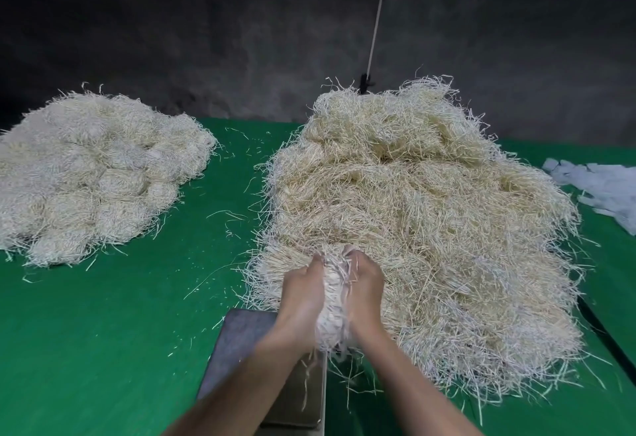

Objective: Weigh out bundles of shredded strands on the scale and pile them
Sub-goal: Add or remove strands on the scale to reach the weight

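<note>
A big loose heap of pale shredded strands (pixel 430 222) covers the right half of the green table (pixel 120 315). At the heap's near edge, my left hand (pixel 301 294) and my right hand (pixel 366 289) grip one bundle of strands (pixel 332 311) between them, palms facing each other. The bundle hangs just above the far right corner of the metal scale plate (pixel 241 342). Loose strands trail from it onto the plate. A pile of rounded bundles (pixel 93 170) lies at the far left.
Scraps of white paper strips (pixel 605 187) lie at the right edge. A white cord (pixel 377 19) hangs down behind the heap against the dark wall. Stray strands dot the green cloth between the two piles.
</note>
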Available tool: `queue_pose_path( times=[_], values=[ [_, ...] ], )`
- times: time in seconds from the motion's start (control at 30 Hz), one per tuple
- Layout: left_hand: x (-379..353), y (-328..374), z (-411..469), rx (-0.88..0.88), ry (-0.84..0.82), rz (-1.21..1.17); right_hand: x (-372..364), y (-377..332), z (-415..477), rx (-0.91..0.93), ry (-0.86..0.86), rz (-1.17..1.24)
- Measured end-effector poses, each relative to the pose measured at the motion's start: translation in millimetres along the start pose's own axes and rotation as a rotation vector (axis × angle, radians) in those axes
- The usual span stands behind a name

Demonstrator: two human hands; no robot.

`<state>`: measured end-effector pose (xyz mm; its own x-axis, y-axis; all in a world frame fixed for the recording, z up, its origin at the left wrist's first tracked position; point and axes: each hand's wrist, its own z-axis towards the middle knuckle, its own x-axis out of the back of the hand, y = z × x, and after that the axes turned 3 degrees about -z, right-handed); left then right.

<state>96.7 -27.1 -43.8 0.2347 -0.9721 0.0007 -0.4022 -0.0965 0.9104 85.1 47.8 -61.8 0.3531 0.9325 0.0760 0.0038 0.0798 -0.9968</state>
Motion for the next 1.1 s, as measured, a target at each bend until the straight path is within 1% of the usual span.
queue_pose_path(
  times=[0.03, 0.1, 0.13, 0.2, 0.27, 0.33, 0.37, 0.4, 0.43, 0.5, 0.53, 0.57, 0.6, 0.63, 0.7, 0.73, 0.77, 0.8, 0.83, 0.87, 0.9, 0.93, 0.97, 1.03, 1.07, 1.1],
  values=[
    [0.6, 1.9, 4.1, -0.030, 0.016, -0.004, -4.2, 2.2, -7.4, 0.011, 0.018, -0.016],
    [6.7, 6.1, 11.3, -0.079, 0.064, -0.010, -24.7, 10.7, -37.6, 0.105, -0.012, -0.131],
    [9.9, 4.3, 13.1, -0.066, 0.059, 0.008, -30.4, 14.5, -47.0, 0.133, -0.042, -0.184],
    [12.2, -1.7, 8.8, -0.017, 0.020, 0.068, -24.1, 17.2, -36.9, 0.105, -0.046, -0.228],
    [10.2, -4.0, 5.2, 0.059, 0.007, 0.126, -6.4, 17.0, -14.8, 0.063, -0.021, -0.207],
    [13.3, -1.9, 7.7, 0.079, 0.000, 0.129, 5.0, 13.2, -9.1, 0.117, -0.020, -0.179],
    [15.9, -2.0, 15.9, 0.036, 0.017, 0.136, 6.9, 10.9, -9.4, 0.144, -0.049, -0.118],
    [17.8, -2.2, 19.5, -0.025, 0.027, 0.162, 5.5, 6.6, -13.6, 0.137, -0.115, -0.062],
    [18.8, -1.6, 22.0, -0.087, 0.023, 0.196, 1.5, 4.5, -16.8, 0.087, -0.210, 0.003],
    [17.8, 2.9, 26.2, -0.230, 0.014, 0.241, -6.6, -1.3, -21.5, 0.040, -0.374, -0.060],
    [15.1, 5.8, 26.7, -0.301, 0.017, 0.232, -9.0, -1.1, -23.4, 0.042, -0.365, -0.118],
    [13.4, 8.2, 22.9, -0.336, 0.025, 0.174, -10.0, 0.5, -20.8, 0.048, -0.296, -0.141],
    [13.8, 7.9, 18.4, -0.356, 0.015, 0.092, -10.1, 1.1, -15.1, 0.019, -0.199, -0.130],
    [15.7, 4.8, 13.3, -0.358, -0.001, 0.046, -9.2, 1.2, -6.7, -0.061, -0.125, -0.096],
    [17.1, -13.7, 3.5, -0.330, -0.049, 0.130, -0.7, -3.9, 13.6, -0.296, -0.055, 0.131],
    [15.5, -21.9, -2.9, -0.273, -0.084, 0.146, 1.9, -4.0, 22.7, -0.349, -0.029, 0.221],
    [12.3, -23.6, -4.7, -0.165, -0.115, 0.053, 2.6, -5.0, 24.0, -0.341, -0.022, 0.225],
    [8.7, -21.3, -1.8, -0.043, -0.138, -0.146, -0.6, -6.0, 14.9, -0.267, -0.026, 0.114],
    [7.8, -15.6, 5.9, 0.049, -0.119, -0.320, -6.0, -0.9, -0.2, -0.145, -0.032, -0.044],
    [8.7, -7.6, 11.5, 0.104, -0.068, -0.450, -11.3, 4.2, -19.0, 0.002, -0.038, -0.179],
    [10.1, -1.7, 18.9, 0.105, -0.019, -0.502, -16.5, 9.3, -36.8, 0.129, -0.049, -0.289],
    [10.6, 2.9, 22.6, 0.086, 0.028, -0.511, -18.8, 9.5, -47.3, 0.214, -0.067, -0.354],
    [9.3, 1.1, 22.5, 0.057, 0.074, -0.462, -19.5, 9.9, -46.3, 0.230, -0.089, -0.397],
    [4.1, -10.8, 13.6, 0.061, 0.147, -0.292, -14.1, 7.7, -24.1, 0.143, -0.100, -0.398],
    [2.3, -14.9, 9.4, 0.092, 0.141, -0.249, -9.5, 3.4, -15.2, 0.125, -0.077, -0.377],
    [2.3, -16.7, 10.4, 0.085, 0.116, -0.196, -7.8, 1.5, -11.6, 0.135, -0.035, -0.364]
  ],
)
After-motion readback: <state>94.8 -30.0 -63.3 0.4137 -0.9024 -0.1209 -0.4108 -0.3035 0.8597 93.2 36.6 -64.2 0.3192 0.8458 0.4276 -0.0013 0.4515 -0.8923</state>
